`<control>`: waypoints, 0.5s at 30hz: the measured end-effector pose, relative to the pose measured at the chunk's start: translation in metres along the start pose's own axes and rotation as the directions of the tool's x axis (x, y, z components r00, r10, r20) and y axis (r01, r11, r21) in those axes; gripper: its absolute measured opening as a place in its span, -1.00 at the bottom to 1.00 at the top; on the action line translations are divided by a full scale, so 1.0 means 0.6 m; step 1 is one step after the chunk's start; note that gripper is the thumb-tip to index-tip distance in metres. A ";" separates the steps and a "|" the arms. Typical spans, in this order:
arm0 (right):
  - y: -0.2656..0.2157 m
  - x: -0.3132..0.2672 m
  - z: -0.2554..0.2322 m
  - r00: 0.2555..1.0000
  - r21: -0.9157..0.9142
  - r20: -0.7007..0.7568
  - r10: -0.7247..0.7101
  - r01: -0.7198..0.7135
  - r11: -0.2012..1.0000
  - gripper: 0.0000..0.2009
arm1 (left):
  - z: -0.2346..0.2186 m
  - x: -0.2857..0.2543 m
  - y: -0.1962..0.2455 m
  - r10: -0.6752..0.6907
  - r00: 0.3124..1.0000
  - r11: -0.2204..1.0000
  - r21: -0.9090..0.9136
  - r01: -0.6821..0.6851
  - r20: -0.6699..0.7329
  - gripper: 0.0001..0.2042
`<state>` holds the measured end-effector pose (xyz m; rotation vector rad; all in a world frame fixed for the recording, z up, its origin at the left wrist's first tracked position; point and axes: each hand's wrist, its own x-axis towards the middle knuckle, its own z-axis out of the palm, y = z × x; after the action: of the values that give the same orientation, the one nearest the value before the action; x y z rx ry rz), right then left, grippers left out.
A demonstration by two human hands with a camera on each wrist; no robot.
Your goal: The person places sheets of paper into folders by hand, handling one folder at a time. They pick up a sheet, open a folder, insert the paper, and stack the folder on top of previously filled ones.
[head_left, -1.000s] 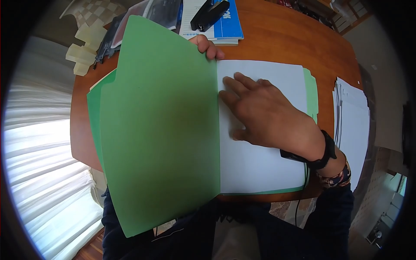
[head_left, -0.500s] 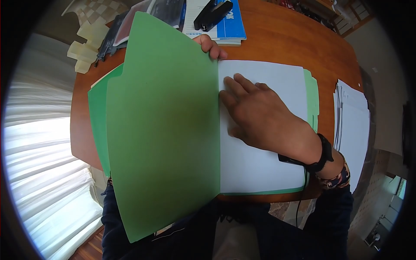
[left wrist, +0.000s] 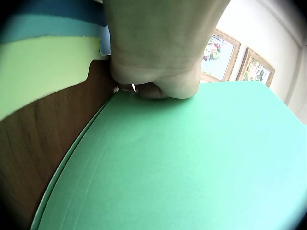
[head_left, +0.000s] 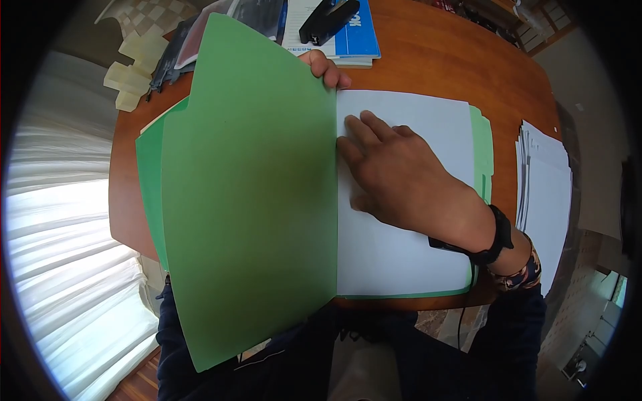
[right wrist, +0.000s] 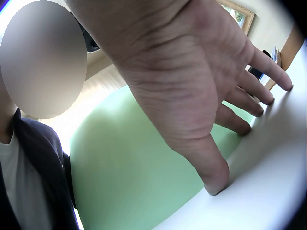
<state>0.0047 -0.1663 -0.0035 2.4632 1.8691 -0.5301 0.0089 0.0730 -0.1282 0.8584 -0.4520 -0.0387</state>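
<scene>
A green paper folder lies opened on the wooden table, its front cover raised on the left. White paper rests inside on the right half. From behind the cover, my left hand curls its fingers over the top edge near the fold and grips it; the left wrist view shows that hand at the cover's outer face. My right hand touches the paper close to the fold. In the right wrist view, its spread fingertips and thumb press on the white sheet.
A stack of white papers sits at the table's right edge. Beyond the folder, a black stapler lies on a blue and white pad. More green folders show under the cover at left. A cable hangs from the right wrist.
The raised cover has swung slightly, its left edge shifting a little right. My right thumb has drawn in toward the palm. Both hands otherwise stay in place.
</scene>
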 end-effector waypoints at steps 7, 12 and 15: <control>-0.005 0.001 -0.003 0.999 -0.027 0.046 0.009 -0.008 1.000 -0.23 | 0.007 -0.001 0.001 -0.004 1.000 1.000 0.007 0.004 -0.027 -0.83; -0.006 0.002 -0.006 0.998 -0.018 0.064 0.011 -0.010 1.000 -0.21 | -0.006 -0.001 -0.003 0.000 0.999 0.999 -0.038 0.001 0.033 -0.83; -0.006 0.002 -0.005 0.998 -0.022 0.065 0.013 -0.012 1.000 -0.22 | -0.005 -0.002 -0.006 0.013 1.000 0.999 -0.043 -0.012 0.019 -0.83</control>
<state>0.0020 -0.1638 -0.0001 2.4118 1.8248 -0.5786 0.0098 0.0731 -0.1332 0.8132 -0.4727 -0.0453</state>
